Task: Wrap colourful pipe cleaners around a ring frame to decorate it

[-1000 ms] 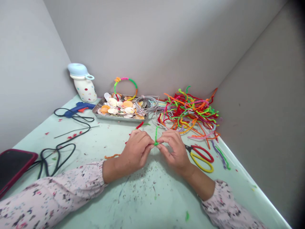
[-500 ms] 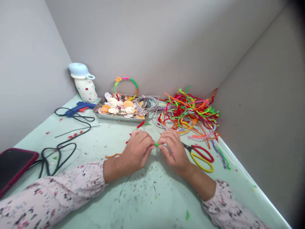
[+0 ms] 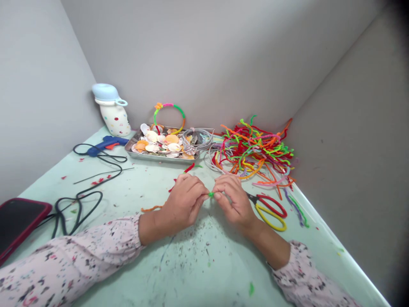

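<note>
My left hand and my right hand meet fingertip to fingertip over the pale green table. Both pinch a small green pipe cleaner piece, of which only a short tuft shows between the fingers. Both hands are closed on it. A red and yellow pair of scissors lies just right of my right hand. Behind the hands a tangled pile of coloured pipe cleaners spreads along the back right.
A metal tray of seashells stands at the back with a pipe-cleaner ring behind it. A blue glue gun and its black cord lie left, near a white bottle. A red phone sits at the left edge.
The upright green strand that stood above my fingers a second ago has been folded down; only a small green tuft shows now. My hands stayed in place.
</note>
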`<state>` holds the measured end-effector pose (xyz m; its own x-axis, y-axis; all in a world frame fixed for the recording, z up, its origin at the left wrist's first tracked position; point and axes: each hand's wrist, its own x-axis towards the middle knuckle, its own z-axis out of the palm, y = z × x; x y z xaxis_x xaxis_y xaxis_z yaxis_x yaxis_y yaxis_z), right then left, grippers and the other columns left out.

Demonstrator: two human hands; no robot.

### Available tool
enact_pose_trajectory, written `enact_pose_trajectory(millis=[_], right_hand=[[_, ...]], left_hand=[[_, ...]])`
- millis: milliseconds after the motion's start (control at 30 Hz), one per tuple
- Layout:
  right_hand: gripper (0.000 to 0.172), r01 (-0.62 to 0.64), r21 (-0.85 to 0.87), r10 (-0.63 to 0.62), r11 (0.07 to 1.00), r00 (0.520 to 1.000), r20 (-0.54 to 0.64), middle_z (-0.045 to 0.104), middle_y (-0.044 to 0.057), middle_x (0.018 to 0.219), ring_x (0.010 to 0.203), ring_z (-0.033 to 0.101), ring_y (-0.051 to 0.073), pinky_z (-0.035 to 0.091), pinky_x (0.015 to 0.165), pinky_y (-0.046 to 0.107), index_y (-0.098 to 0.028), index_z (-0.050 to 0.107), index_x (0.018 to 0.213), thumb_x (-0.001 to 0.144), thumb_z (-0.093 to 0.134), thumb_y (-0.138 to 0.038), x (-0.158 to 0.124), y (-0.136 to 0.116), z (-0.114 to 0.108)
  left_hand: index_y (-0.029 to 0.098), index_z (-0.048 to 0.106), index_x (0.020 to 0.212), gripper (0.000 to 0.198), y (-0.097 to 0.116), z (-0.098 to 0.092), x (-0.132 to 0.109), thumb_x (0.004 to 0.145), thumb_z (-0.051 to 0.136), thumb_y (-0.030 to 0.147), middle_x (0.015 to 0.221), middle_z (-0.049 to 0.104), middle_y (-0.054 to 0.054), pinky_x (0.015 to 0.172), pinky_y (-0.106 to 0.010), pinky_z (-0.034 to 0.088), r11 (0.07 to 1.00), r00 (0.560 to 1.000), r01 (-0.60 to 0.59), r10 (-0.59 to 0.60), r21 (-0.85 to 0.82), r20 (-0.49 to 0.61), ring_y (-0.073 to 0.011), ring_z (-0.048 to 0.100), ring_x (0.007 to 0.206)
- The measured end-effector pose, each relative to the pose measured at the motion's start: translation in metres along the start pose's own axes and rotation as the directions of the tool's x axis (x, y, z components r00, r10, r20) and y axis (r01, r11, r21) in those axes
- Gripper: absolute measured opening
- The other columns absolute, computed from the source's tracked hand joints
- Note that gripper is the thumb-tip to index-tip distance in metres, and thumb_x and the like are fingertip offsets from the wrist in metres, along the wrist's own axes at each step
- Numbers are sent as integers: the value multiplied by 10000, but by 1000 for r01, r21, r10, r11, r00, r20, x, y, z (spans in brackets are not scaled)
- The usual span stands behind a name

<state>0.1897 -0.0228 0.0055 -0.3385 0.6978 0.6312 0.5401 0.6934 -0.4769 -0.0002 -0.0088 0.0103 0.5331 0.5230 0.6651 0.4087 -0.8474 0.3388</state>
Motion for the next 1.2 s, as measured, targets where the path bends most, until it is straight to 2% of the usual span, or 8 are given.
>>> enact_pose_trajectory(millis=[333,433,567,800,967,1200], right_hand=[[158,5,-15,-5,1000,1000,-1,591,31,837,934,552,216,401,908,430,-228,555,845,931,424,-236,3,-5,-1],[91,23,-76,-31,997,994,-107,616,47,913,984,558,237,405,922,452,-235,586,930,894,503,-237,3,-5,-3],[212,25,-156,-62,987,968,-242,609,76,1044,1042,549,256,416,938,475,-240,571,1056,847,574,-200,2,-3,-3],[236,101,-258,-161,961,962,-222,625,43,981,1004,574,238,446,895,457,-267,576,1029,834,600,-137,0,5,4],[181,120,-250,-172,961,965,-198,634,39,931,986,573,227,449,908,459,-251,586,979,833,624,-151,0,8,5],[129,140,-219,-180,966,968,-175,647,29,897,951,583,217,455,900,452,-252,592,962,851,631,-198,0,9,4]], left_hand=[[187,520,893,116,1,-1,1,939,414,170,823,592,-56,786,-378,379,1000,1000,-4,4,-17,-5,-197,506,803],[194,518,911,104,0,0,1,944,420,190,820,591,-54,781,-375,385,998,998,38,-40,-42,-50,-201,512,806],[198,516,905,113,-2,0,1,956,417,220,807,573,-42,772,-361,393,985,986,148,-154,-86,-67,-194,510,792],[187,530,886,140,0,-2,0,958,419,234,789,550,-32,754,-352,388,969,980,189,-195,-161,-22,-183,494,770],[183,543,902,128,2,-1,-1,952,429,214,794,563,-31,739,-345,384,969,988,153,-150,-195,30,-181,493,781],[168,545,909,122,1,0,0,950,432,193,788,551,-24,735,-338,381,969,990,141,-141,-204,17,-171,484,775]])
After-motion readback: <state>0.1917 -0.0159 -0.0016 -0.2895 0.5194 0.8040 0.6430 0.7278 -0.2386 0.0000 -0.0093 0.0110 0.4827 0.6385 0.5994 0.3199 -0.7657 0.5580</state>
